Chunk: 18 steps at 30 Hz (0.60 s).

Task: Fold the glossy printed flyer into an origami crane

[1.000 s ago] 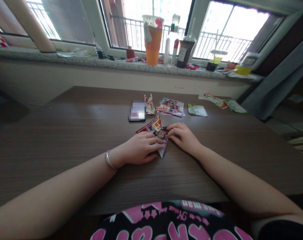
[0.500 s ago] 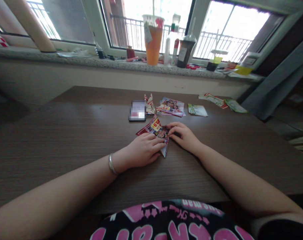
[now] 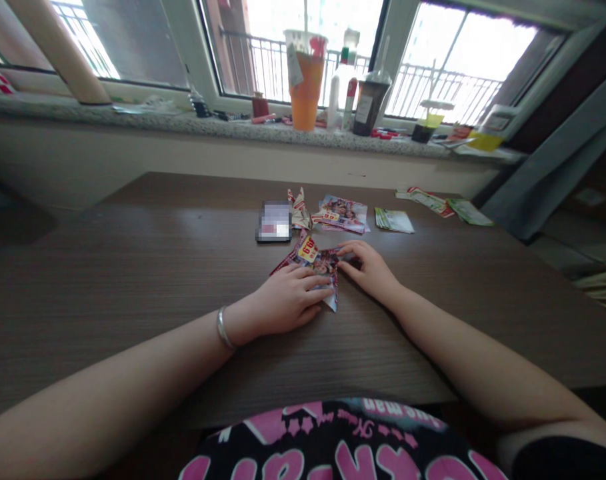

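Note:
A printed paper sheet [image 3: 309,251], folded into pointed corners and bearing a yellow price label, lies on the table between my hands. My left hand [image 3: 293,298] rests flat over its lower left part, fingers stretched out and covering some of it. At the paper's right edge, my right hand [image 3: 367,267] has thumb and forefinger closed on the corner. Just behind the paper are a folded paper piece [image 3: 299,212] with upright points and a phone [image 3: 275,222] with a blurred screen.
A stack of printed sheets [image 3: 343,213], some small green-and-white cards [image 3: 393,221] and more leaflets [image 3: 433,201] lie toward the back of the table [image 3: 133,280]. Drinks, including a tall orange cup [image 3: 305,90], and bottles stand on the windowsill [image 3: 253,131].
The folded paper has turned slightly, its top point going left and its bottom point right. My right hand has shifted a little at the paper's edge; my left hand stays on it.

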Available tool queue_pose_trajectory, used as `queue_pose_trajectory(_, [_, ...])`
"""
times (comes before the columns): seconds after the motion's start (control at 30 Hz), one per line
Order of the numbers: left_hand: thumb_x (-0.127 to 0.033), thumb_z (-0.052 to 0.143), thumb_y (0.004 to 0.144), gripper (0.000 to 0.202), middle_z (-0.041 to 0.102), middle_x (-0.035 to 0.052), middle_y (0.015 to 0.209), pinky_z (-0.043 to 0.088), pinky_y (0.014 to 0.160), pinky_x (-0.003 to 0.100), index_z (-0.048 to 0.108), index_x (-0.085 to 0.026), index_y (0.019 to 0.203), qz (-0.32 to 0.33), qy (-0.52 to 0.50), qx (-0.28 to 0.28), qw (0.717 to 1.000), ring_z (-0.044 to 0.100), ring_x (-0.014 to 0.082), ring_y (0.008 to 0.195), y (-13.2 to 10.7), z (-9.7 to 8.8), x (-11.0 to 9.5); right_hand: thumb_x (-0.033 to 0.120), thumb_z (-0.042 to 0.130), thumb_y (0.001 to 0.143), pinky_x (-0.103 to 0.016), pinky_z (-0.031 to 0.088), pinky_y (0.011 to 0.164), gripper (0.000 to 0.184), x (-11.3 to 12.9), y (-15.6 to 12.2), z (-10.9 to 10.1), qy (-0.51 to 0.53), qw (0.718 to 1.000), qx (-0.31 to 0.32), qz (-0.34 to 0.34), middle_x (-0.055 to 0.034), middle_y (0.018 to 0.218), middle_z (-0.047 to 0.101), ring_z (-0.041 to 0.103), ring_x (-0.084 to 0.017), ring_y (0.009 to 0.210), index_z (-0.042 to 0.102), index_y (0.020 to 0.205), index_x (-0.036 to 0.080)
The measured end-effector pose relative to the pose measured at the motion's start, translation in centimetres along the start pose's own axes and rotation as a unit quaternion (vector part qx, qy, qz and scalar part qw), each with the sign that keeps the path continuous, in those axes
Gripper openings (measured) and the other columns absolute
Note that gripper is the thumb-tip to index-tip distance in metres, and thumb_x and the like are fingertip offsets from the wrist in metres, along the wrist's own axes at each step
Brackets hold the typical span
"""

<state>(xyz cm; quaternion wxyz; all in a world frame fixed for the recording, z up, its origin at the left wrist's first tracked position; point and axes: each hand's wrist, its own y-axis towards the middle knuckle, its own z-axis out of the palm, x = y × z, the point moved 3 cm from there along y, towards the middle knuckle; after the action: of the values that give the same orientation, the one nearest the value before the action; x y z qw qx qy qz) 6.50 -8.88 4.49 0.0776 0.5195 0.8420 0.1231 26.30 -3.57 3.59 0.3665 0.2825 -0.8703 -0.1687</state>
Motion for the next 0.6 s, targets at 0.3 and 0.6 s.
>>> queue_pose_trajectory(0.3, [-0.025, 0.049, 0.092, 0.036, 0.058, 0.0029, 0.134, 0.036, 0.108, 0.047, 0.058, -0.027, 0.127, 0.016, -0.037, 0.010, 0.999, 0.049, 0.0249, 0.126, -0.05, 0.16, 0.15, 0.022, 0.061, 0.083, -0.033, 0.056, 0.073, 0.004, 0.53, -0.15, -0.29, 0.064, 0.997, -0.042, -0.001, -0.0052, 0.095, 0.063, 0.060, -0.018, 0.089, 0.063, 0.086, 0.021])
queue_pose_trajectory(0.6, [-0.030, 0.047, 0.095, 0.042, 0.044, 0.0027, 0.147, 0.013, 0.113, 0.061, 0.046, -0.035, 0.137, 0.008, -0.059, 0.047, 0.997, 0.028, 0.0297, 0.141, -0.37, 0.69, 0.23, 0.028, 0.067, 0.076, -0.032, 0.053, 0.066, 0.019, -0.21, -0.29, -0.20, 0.102, 0.988, -0.072, 0.094, -0.0030, 0.083, 0.064, 0.057, -0.015, 0.066, 0.061, 0.092, 0.019])
